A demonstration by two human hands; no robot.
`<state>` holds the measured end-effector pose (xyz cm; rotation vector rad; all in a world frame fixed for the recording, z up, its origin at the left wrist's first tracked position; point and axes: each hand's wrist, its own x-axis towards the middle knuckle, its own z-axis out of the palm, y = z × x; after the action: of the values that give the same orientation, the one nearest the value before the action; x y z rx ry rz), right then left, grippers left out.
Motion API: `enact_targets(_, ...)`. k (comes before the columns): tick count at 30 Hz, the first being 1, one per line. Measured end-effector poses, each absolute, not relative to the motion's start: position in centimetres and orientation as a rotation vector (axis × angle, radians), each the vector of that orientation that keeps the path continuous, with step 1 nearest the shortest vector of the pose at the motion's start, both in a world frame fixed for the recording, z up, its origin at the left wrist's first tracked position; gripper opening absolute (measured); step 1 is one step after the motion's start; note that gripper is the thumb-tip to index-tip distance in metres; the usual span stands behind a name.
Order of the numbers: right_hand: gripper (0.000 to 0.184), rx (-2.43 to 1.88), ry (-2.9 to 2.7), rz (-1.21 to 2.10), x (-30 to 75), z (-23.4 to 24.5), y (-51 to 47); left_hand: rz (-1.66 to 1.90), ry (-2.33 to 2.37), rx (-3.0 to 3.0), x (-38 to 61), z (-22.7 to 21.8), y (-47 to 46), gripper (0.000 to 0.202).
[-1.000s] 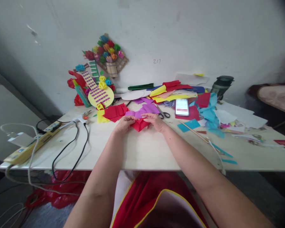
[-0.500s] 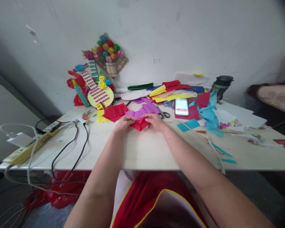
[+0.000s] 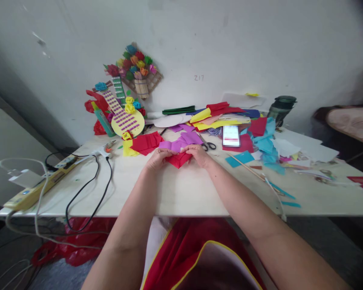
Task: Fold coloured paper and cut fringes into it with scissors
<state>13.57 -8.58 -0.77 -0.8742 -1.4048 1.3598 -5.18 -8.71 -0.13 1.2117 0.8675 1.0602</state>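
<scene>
A piece of red crepe paper [image 3: 179, 160], folded to a point toward me, is held between my two hands just above the table. My left hand [image 3: 159, 158] pinches its left side, and my right hand [image 3: 197, 155] grips the right side, with the thumbs close together at the top edge. Some of the fingers are hidden behind the paper. Purple paper [image 3: 181, 141] lies right behind my hands. To the left of it is a stack of red paper [image 3: 147, 143] over yellow paper [image 3: 128, 148]. Scissors [image 3: 210, 146] with black handles rest beyond my right hand.
A lit phone [image 3: 231, 136] lies on red paper. Coloured sheets [image 3: 220, 117] are piled along the wall. A glue bottle [image 3: 103, 119] and a flower-decorated guitar craft [image 3: 127, 122] stand back left. A power strip [image 3: 39, 189] with cables is at left, a dark bottle [image 3: 282, 110] back right.
The red paper's point has shifted slightly and its folds look a little flatter between my fingers. Both hands stay in nearly the same place.
</scene>
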Motion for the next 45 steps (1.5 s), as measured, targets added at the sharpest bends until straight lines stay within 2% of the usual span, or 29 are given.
enact_targets(6, 0.023, -0.802, -1.433, 1.366, 13.7, -1.3, -8.1, 1.056, 0.881, 1.227, -5.1, -0.3, -8.7, 0.027)
enact_targets(11, 0.02, -0.89, -1.355, 1.243, 13.7, -1.2, -8.0, 1.056, 0.908, 1.338, -5.0, -0.2, -8.8, 0.036)
enact_targets(16, 0.034, -1.104, -1.417, 1.325, 13.7, -0.4, -8.6, 1.058, 0.928, 1.44, -4.8, 0.3, -9.2, 0.04)
enact_targets(31, 0.024, -1.259, -1.551, 1.186, 13.5, -0.3, -8.8, 1.061, 0.947, 1.516, -4.7, 0.2, -9.1, 0.039)
enact_targets(35, 0.03, -1.179, -1.618, 1.119, 13.6, -0.6, -8.6, 1.051, 0.942, 1.505, -4.5, 0.2, -9.1, 0.039)
enact_targets(39, 0.027, -1.225, -1.637, 1.186, 13.5, -0.9, -8.5, 1.039, 0.91, 1.465, -4.5, 0.0, -9.0, 0.04)
enact_targets(45, 0.022, -1.192, -1.523, 1.237, 13.2, -0.6, -8.9, 1.14, 0.978, 1.258, -4.9, -0.3, -8.3, 0.03)
